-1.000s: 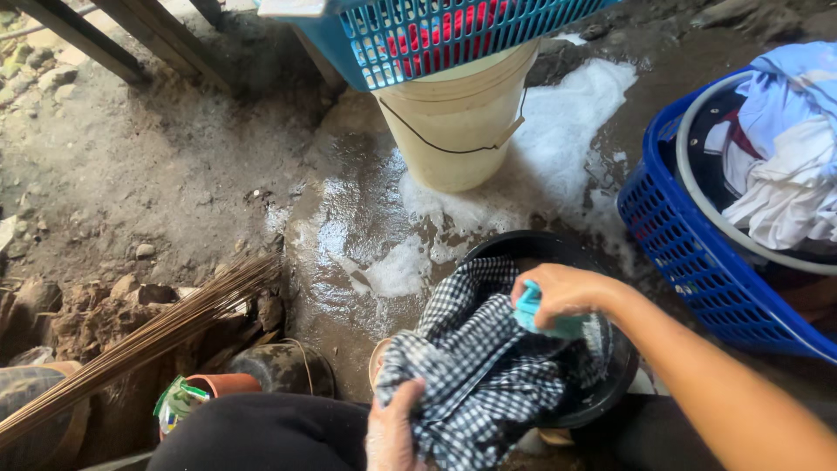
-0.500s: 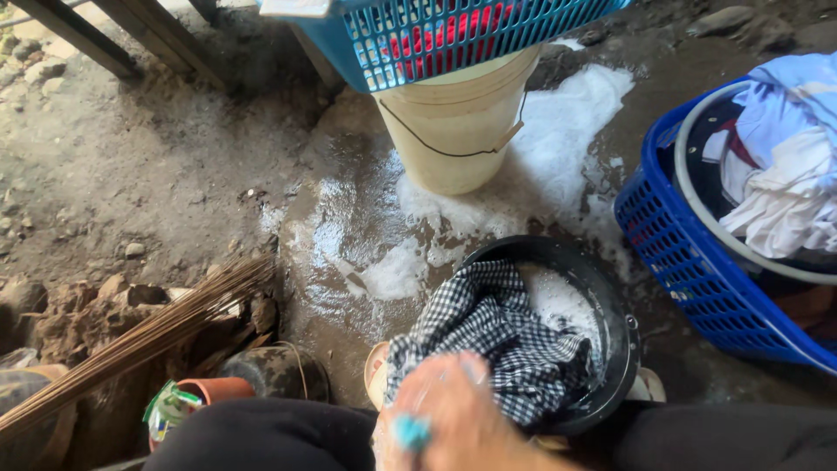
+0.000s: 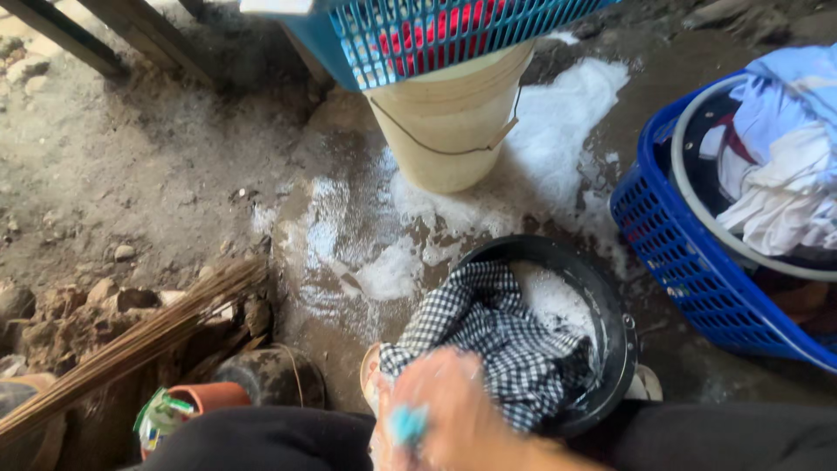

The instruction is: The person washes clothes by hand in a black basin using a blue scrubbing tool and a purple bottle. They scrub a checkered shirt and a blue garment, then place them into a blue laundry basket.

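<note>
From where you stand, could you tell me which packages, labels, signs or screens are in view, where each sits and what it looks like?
Crumpled packet: bottom left, beside an orange-brown pot rim and below the bundle of sticks; a small, creased sachet in green and white with a touch of red.
No signs or screens show anywhere else in the view.

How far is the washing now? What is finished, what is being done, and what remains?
Done: the checked cloth is wet and lies in the black basin, with suds inside and foam on the ground. In hand: a blurred hand with a small turquoise object presses on the cloth; which hand it is cannot be told. Left: clothes are piled in the blue basket, apparently waiting.
</note>
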